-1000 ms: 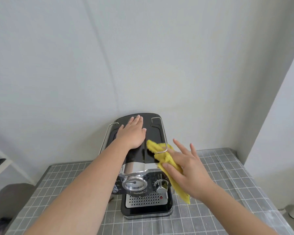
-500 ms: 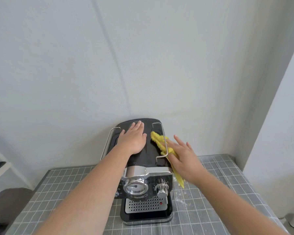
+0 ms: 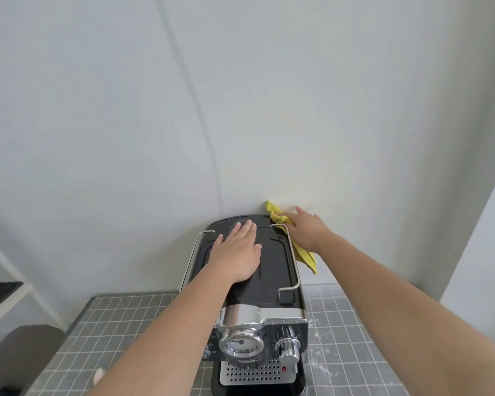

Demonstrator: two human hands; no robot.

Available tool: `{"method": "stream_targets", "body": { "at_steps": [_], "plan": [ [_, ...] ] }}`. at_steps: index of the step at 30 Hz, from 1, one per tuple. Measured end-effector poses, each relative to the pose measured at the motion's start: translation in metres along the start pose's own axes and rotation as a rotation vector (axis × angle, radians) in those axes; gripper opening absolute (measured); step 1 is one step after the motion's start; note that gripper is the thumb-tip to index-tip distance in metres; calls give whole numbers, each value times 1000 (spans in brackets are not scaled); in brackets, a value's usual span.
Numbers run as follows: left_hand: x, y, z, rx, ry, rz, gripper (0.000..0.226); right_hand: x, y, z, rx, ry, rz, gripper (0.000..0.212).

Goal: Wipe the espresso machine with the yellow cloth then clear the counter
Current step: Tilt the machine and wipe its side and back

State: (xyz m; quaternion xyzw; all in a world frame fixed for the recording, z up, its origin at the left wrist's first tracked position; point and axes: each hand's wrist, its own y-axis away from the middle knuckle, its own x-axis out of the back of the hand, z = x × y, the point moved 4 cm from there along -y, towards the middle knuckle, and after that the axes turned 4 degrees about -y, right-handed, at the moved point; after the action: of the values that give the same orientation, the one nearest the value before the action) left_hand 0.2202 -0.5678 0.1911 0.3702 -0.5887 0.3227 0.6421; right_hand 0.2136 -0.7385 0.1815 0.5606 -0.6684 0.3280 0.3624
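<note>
Espresso machine (image 3: 272, 270): glossy black top, chrome front and rails, one red indicator light (image 3: 283, 368). Cloth (image 3: 306, 257): plain bright yellow. Surface (image 3: 352, 324): grey with a thin white grid, white specks at right; wall (image 3: 240, 110) plain pale grey.

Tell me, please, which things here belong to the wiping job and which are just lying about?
Job: espresso machine; yellow cloth, pressed at its back right corner by the right hand; left hand flat on its top; grid-patterned counter.
Lying about: white shelf frame at the left; brown thing below it.
</note>
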Motion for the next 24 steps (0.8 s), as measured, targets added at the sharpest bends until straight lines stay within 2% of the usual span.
{"method": "stream_targets", "body": {
  "at_steps": [8,11,14,18,21,24],
  "plan": [
    [-1,0,0,-4,13,5,55,-6,8,7,53,122,68,47],
    [0,-1,-1,-4,6,2,55,-9,-10,11,24,121,21,48],
    [-1,0,-1,-1,17,3,54,-12,-6,11,46,66,52,46],
    [0,0,-1,3,26,15,54,-8,32,10,63,-163,105,37],
    [1,2,-1,16,40,61,53,-11,71,21,-54,-433,95,32],
    [6,3,-5,30,108,110,51,-12,111,28,-178,-770,223,36]
  ]
}}
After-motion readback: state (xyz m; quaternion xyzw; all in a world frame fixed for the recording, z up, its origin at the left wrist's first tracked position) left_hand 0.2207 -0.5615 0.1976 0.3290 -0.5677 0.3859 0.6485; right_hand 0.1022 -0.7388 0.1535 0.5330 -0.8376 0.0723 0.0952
